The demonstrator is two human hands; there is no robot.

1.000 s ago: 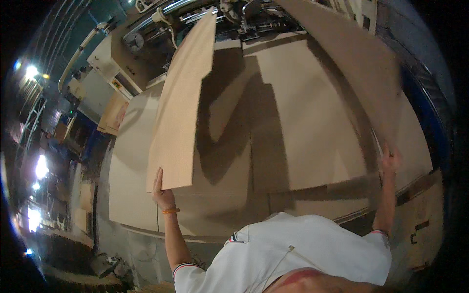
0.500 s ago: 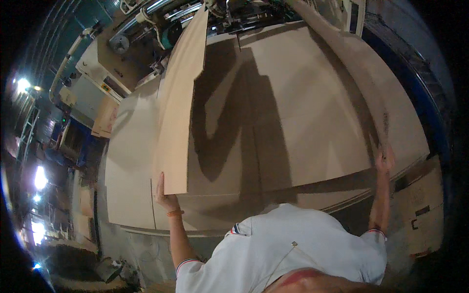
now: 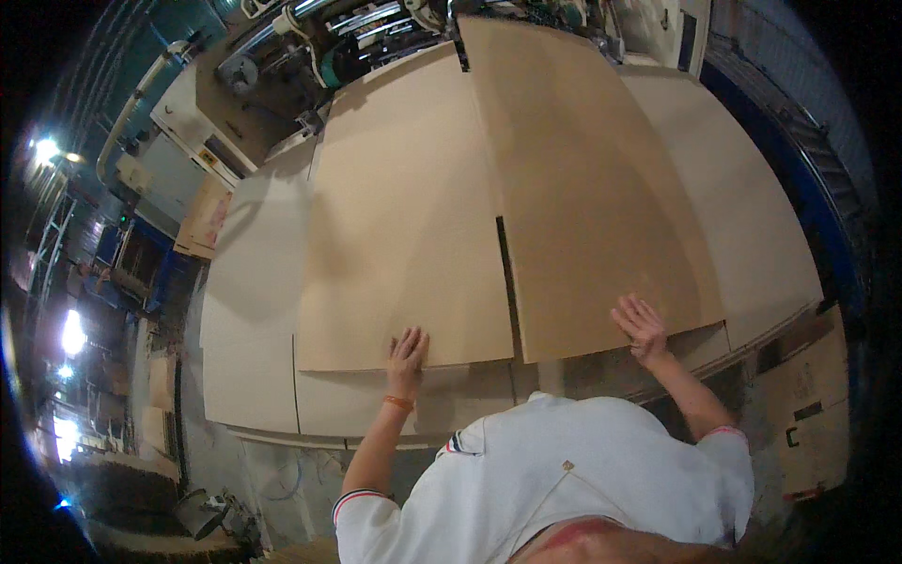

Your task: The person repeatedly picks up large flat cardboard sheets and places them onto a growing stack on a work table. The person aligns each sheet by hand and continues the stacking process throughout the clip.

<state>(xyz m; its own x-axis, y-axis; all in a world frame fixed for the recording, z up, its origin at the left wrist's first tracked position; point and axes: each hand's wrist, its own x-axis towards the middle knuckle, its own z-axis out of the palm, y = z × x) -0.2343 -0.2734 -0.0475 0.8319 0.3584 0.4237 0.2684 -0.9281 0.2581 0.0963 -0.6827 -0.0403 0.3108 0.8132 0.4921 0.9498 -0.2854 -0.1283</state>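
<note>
Both our hands are open and flat, palms down, gripping nothing. Our left hand [image 3: 408, 353] presses fingers-forward on the near edge of the left panel [image 3: 404, 226], and our right hand [image 3: 642, 327], fingers spread, rests on the near edge of the right panel [image 3: 592, 188].

Biggest thing in sight: the stack of pale boards [image 3: 249, 348] spreading under everything, reaching from the far left round to the right edge. On top of it lie the two tan panels, side by side and flat. The left one runs from the machine end down to our left hand. The right one is longer, its far end up by the machine and its near corner just beside our right hand. A dark narrow gap [image 3: 505, 282] shows between them over the near half; farther up the right panel's edge seems to overlap the left.

Beyond the panels sits the machine [image 3: 329, 47], pale housing with tubes and rollers. A blue frame [image 3: 799, 188] curves along the right side. Smallest detail: an orange band [image 3: 398, 402] on our left wrist.
</note>
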